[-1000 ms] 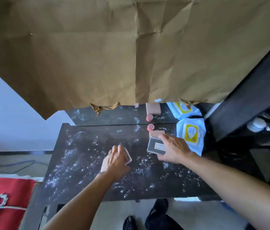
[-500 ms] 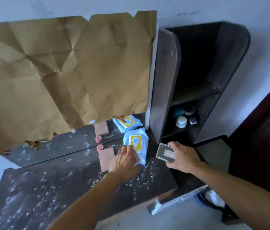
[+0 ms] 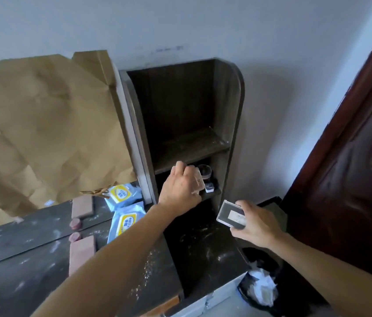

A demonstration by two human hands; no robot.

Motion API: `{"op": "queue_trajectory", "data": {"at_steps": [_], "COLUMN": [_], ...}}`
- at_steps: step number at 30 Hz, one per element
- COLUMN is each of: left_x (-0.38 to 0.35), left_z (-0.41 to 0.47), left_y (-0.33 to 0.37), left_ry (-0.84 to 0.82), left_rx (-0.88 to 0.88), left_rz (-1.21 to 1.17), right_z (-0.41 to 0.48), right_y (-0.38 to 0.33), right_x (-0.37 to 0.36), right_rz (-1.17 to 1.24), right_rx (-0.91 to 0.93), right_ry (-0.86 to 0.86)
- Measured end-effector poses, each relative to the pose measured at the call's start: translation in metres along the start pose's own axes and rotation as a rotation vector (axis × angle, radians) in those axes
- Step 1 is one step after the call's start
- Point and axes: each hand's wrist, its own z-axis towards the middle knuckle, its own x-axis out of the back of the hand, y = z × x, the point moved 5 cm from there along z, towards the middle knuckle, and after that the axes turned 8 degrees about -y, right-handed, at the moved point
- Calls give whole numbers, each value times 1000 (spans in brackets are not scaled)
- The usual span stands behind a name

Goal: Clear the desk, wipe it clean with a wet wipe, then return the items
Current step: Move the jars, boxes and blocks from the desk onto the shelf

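This looks like the clearing step; things are going off the worktop (image 3: 20, 282) and into the shelf unit (image 3: 235, 110) at 12 o'clock. The left hand (image 3: 180, 188) has its fingers curled round a small clear box (image 3: 197, 181) and holds it at the mouth of the lower shelf, close to some little jars (image 3: 204, 171); the right hand (image 3: 256, 225), at 4 o'clock from it, pinches a flat clear case (image 3: 232, 213) with a dark inside and hangs in the air in front of the shelf. Next, I think, the left hand has to find a free spot beside the jars, set the box down softly and let go; then the case can go in. The wet wipe pack (image 3: 125, 220), a pink block (image 3: 81, 252) and a small red cap (image 3: 75, 236) lie on the worktop at 9 o'clock, so clearing is not done. The worktop is dark and full of white dust; creased brown paper (image 3: 43, 122) hangs at 10 o'clock; a dark red door (image 3: 351, 156) is at 3 o'clock; a bin (image 3: 260, 287) with a black bag sits at 5 o'clock.
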Motion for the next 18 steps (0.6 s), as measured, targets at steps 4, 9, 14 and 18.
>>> {"op": "queue_trajectory", "data": {"at_steps": [4,9,14,18], "left_x": [20,23,8,2], "left_z": [61,124,171,196], "left_y": [15,14,10,-3], "left_ry": [31,15,-90,-117], "left_rx": [-9,67,75,70], "left_rz": [76,106,40,-54], "right_z": [5,14,40,63], "right_y": [17,34,47,54], "right_x": [17,33,54,61], "right_rz": [56,77,73,112], "right_rx": [-10,-17,-27,-37], "right_ry": [50,95,125,150]}}
